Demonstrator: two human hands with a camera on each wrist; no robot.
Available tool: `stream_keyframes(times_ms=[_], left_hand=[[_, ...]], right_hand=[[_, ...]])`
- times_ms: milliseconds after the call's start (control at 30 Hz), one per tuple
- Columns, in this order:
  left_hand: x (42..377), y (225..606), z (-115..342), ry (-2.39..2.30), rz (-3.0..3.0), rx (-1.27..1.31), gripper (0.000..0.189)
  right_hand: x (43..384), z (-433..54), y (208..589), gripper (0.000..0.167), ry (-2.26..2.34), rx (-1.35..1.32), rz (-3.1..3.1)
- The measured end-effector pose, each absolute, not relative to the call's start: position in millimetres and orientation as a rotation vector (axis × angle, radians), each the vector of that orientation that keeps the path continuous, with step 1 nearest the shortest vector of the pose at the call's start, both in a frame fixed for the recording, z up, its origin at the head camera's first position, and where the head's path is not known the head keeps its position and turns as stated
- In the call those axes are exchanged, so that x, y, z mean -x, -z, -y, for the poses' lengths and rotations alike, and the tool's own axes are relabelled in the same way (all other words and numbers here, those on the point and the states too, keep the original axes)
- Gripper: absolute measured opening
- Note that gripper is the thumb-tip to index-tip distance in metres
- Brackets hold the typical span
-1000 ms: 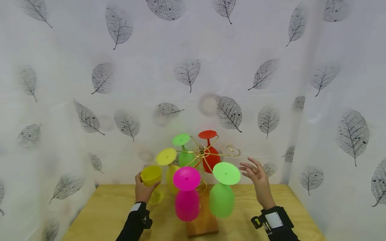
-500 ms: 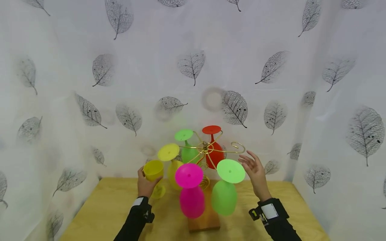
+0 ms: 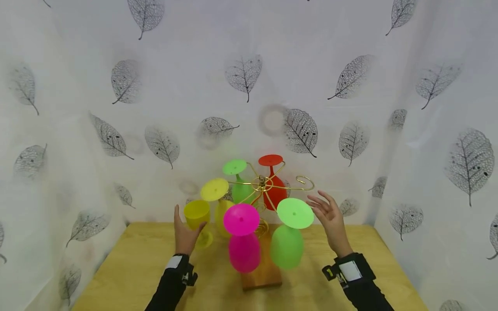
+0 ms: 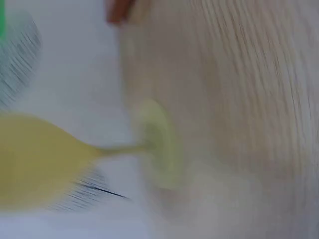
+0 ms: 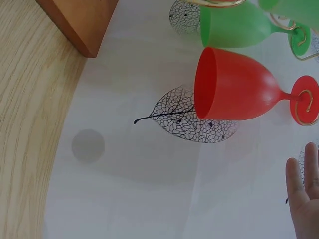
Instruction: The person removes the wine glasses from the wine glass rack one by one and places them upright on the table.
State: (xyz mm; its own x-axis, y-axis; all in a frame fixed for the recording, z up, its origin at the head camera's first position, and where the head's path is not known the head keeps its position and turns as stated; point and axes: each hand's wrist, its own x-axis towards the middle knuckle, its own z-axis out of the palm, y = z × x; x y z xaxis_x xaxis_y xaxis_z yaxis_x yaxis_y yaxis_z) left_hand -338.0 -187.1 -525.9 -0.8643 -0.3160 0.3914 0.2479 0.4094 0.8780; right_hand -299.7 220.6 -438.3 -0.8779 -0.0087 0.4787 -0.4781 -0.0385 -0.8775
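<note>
A yellow goblet stands upright at the left of the table; its round foot shows against the wood in the left wrist view. Around its bowl my left hand is spread, fingers straight and thumb at the near side, with a gap between fingers and bowl. My right hand is raised with loose fingers and holds nothing, just right of the bare end hook of a gold wire rack. Upside down on the rack hang a magenta goblet, a red goblet, another yellow goblet and two green goblets.
The rack rises from a wooden block on the light wood table. A white curtain printed with dark leaves closes off the back and both sides. The near green goblet hangs between the block and my right hand.
My left fingers have straightened and come away from the yellow goblet, which stays upright. My right hand has come a little closer to the bare hook. The head view has tilted slightly.
</note>
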Motion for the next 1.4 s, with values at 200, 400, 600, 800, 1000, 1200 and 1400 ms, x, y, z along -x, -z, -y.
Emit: stream_keyframes(times_ms=[200,400,600,800,1000,1200,1400], left_hand=[[265.2,478.3,141.6,1.281,1.97,0.272,0.069],[209.2,450.1,102.6,1.303,1.836,0.608,0.059],[190.3,456.2,89.9,1.396,1.884,0.597,0.062],[183.8,460.6,91.8,1.421,1.918,0.542,0.061],[180.8,460.5,92.8,1.441,1.929,0.519,0.059],[182.0,460.5,93.1,1.452,1.931,0.508,0.059],[182.6,460.9,92.5,1.434,1.958,0.479,0.06]], right_hand=[[279.0,-214.9,433.6,0.037,-1.897,-0.603,2.037],[265.7,-197.5,424.3,0.029,-1.816,-0.754,2.13],[263.0,-181.3,416.6,0.029,-1.843,-0.846,2.126],[262.6,-174.0,416.6,0.028,-1.915,-0.932,2.078],[263.2,-173.6,416.1,0.022,-1.877,-0.888,2.062],[266.0,-174.7,414.5,0.022,-1.845,-0.896,2.047],[264.8,-172.7,413.7,0.019,-1.842,-0.888,2.054]])
